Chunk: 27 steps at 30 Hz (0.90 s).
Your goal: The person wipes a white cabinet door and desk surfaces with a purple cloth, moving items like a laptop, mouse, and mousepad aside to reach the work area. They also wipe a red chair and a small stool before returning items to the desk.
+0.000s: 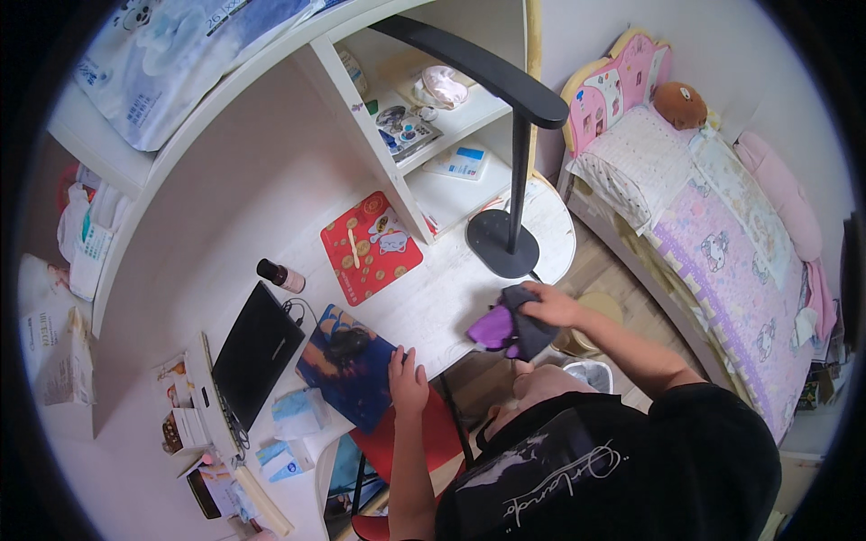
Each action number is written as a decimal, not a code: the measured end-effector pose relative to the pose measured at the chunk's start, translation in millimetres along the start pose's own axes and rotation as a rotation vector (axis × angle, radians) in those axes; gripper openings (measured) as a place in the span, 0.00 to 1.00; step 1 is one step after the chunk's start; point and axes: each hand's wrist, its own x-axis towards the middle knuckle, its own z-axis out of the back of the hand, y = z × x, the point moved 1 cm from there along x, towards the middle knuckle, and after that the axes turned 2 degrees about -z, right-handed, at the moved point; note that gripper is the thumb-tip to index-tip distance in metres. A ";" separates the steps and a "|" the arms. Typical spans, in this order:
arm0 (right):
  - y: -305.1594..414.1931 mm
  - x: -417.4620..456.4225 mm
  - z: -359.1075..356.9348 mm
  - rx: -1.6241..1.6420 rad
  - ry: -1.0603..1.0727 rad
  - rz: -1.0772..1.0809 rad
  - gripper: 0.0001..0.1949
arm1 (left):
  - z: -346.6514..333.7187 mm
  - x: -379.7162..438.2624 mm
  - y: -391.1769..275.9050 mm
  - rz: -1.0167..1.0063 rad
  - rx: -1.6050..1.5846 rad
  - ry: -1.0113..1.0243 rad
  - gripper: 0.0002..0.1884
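My right hand (549, 308) grips a crumpled dark grey and purple cloth (492, 327), holding it at the white desk's edge near the foot of a black desk lamp (504, 243). Fingers spread, my left hand (408, 380) rests on the near edge of a dark blue patterned mouse pad (365, 392) and holds nothing. A black computer mouse (347, 343) sits on that pad. Beyond the pad lies a red mat (379, 270) with a small pale stick (354, 247) on it. To the left is a black laptop or screen (258, 355).
A dark bottle (272, 272) lies by the screen. Blue and white packets (298, 414) are on the desk at lower left. White shelves (406, 203) rise behind the desk. A red chair (433, 439) is under my left arm. A bed (717, 250) stands at right.
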 end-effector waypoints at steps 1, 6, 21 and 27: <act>1.0 -8.7 14.6 0.025 -0.010 -0.003 0.22 | 0.5 0.4 -1.5 0.006 0.003 -0.003 0.20; -22.1 -19.9 88.2 -0.125 -0.035 0.041 0.17 | 0.7 2.0 -5.4 0.004 0.012 -0.004 0.20; -60.7 80.1 102.5 -0.971 -0.682 0.129 0.17 | 0.3 3.0 -7.5 -0.013 0.035 0.011 0.19; -54.2 130.0 116.4 -0.972 -0.762 0.141 0.16 | 2.1 4.5 -14.8 0.011 0.040 0.020 0.19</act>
